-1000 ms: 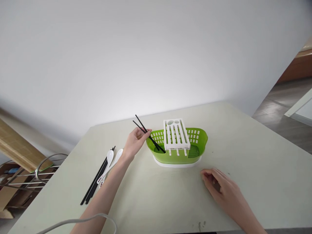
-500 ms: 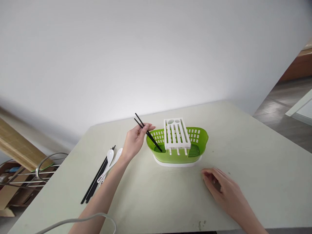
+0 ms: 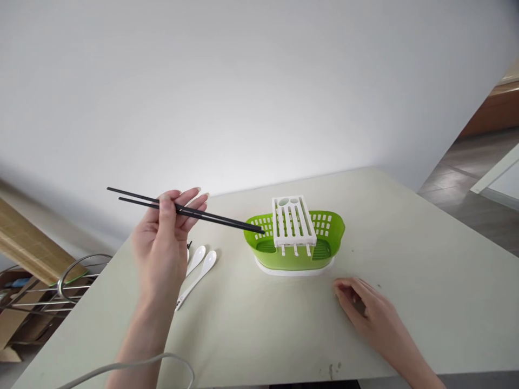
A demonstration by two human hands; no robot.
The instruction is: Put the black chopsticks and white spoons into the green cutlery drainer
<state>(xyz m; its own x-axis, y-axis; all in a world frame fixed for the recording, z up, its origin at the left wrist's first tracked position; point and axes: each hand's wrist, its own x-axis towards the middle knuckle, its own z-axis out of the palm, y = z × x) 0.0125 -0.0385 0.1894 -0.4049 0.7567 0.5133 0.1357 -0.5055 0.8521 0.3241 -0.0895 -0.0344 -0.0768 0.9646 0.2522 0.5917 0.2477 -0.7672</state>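
Head view shows my left hand (image 3: 162, 246) raised above the counter (image 3: 405, 237), its grip pinched on 2 black chopsticks (image 3: 203, 214) between thumb and fingers. They lie nearly level in the air, side by side, their near ends jutting out left past my knuckles and their tips reaching right to the left rim of the green basket (image 3: 294, 251), at or just over it; I cannot tell whether they touch the plastic. That basket stands on a white tray (image 3: 294, 268) near the middle of the counter, with a white slotted rack (image 3: 294, 221) sitting across its top. Below my raised hand, 2 white spoons (image 3: 200, 267) lie on the counter, bowls pointing away from me, partly hidden by my wrist. My right hand (image 3: 371, 316) rests flat on the counter, near the basket's right front corner but apart from it, fingers loosely curled and grasping nothing. A grey cable (image 3: 121, 367) loops along the counter's near edge.
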